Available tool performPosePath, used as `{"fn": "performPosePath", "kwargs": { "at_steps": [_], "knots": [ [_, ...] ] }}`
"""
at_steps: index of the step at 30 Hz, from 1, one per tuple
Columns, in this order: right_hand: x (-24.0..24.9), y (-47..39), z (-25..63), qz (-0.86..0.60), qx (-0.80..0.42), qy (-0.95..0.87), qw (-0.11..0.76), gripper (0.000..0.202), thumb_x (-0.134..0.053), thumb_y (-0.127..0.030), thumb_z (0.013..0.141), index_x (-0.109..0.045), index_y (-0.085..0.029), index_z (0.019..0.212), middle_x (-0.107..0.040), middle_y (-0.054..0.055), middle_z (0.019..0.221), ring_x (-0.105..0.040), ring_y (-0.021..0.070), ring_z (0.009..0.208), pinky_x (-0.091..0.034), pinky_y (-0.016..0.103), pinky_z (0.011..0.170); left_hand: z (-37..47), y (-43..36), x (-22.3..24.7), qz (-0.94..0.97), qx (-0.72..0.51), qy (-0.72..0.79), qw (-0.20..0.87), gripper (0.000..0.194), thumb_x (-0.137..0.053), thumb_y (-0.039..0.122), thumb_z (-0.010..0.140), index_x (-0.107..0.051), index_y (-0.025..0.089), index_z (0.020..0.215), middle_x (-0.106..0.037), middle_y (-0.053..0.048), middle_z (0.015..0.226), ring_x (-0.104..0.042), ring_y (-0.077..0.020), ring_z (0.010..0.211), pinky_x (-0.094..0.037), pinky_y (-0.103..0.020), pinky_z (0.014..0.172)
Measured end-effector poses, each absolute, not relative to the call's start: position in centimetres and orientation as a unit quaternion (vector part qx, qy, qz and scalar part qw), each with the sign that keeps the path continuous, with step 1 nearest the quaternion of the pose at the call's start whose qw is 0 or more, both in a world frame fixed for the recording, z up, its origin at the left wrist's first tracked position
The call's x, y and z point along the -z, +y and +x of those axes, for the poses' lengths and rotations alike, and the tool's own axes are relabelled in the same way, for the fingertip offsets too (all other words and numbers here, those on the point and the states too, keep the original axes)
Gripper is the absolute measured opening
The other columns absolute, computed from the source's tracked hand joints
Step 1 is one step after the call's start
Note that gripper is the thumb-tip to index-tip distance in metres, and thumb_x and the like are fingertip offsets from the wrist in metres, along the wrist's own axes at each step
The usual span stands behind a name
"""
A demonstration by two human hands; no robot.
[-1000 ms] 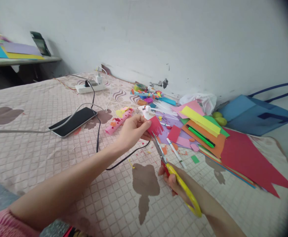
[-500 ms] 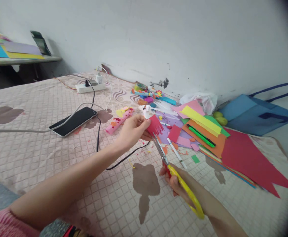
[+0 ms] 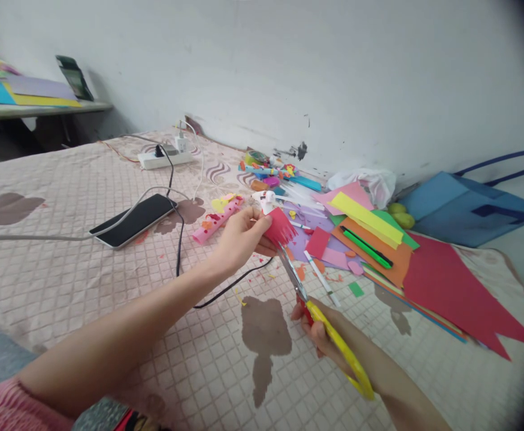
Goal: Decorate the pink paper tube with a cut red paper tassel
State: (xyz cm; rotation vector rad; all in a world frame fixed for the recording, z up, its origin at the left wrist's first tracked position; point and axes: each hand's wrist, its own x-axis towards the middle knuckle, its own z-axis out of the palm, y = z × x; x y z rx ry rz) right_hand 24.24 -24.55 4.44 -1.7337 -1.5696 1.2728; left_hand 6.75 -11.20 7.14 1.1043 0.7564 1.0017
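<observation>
The red paper piece [image 3: 280, 227] sits at the fingertips of the left hand [image 3: 240, 240], its left corner pinched between thumb and fingers and the rest reaching out to the right, clear of the grip. It is small, flat and plain red, roughly square, with narrow slits along its right and near edges that make a fringe of thin strips. It is held above the patterned tablecloth [image 3: 199, 365], in front of the far pile of craft things.

The right hand [image 3: 322, 332] is closed around the handles of the scissors [image 3: 303, 294], which are yellow and red with metal blades. The blades point far and left, their tips at the near edge of the fringe; whether they meet the paper cannot be told.

Just beyond the paper lies a white glue gun [image 3: 267, 200], and to the left a pink paper roll [image 3: 219, 221] dotted with red and orange. To the right, a smaller red rectangle [image 3: 318, 242] rests on purple paper, and a green pen-like tool [image 3: 366, 247] lies on an orange sheet [image 3: 394, 270]. Any lettering on this tool or on the white power strip [image 3: 165, 160] at the far left is too small to read.
</observation>
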Motion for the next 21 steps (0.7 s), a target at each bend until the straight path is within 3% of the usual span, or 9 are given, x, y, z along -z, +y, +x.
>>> {"fn": "performPosePath", "kwargs": {
  "at_steps": [9,16,21],
  "knots": [
    [-5.1,-24.7,24.2,-0.641,-0.448,-0.580,0.229,0.052,-0.042,-0.069,0.079,-0.060,-0.022,0.090,-0.050,0.000,0.070,-0.044,0.0121,0.057,-0.044,0.025,0.052,6.6,-10.8,-7.0,0.473,-0.451,0.329,0.681,0.014,-0.051,0.021,0.084,-0.041,0.018,0.075,-0.063,0.001,0.058,-0.064,-0.0136,0.048,-0.056,-0.027,0.050],
    [-3.7,-24.5,24.4,-0.632,-0.430,-0.607,0.218,0.055,-0.036,-0.070,0.081,-0.057,-0.020,0.091,-0.048,0.000,0.070,-0.043,0.0112,0.055,-0.042,0.025,0.049,6.8,-11.3,-7.1,0.486,-0.441,0.347,0.670,0.015,-0.048,0.018,0.086,-0.040,0.018,0.073,-0.059,0.003,0.056,-0.065,-0.0141,0.049,-0.056,-0.028,0.049],
    [-3.3,-24.7,24.4,-0.607,-0.412,-0.645,0.214,0.046,-0.037,-0.062,0.087,-0.054,-0.020,0.096,-0.055,0.002,0.081,-0.049,0.0112,0.059,-0.043,0.024,0.053,7.0,-11.5,-7.0,0.499,-0.440,0.351,0.659,0.015,-0.049,0.019,0.086,-0.039,0.018,0.075,-0.061,0.001,0.060,-0.066,-0.0157,0.051,-0.056,-0.028,0.048]
  ]
}}
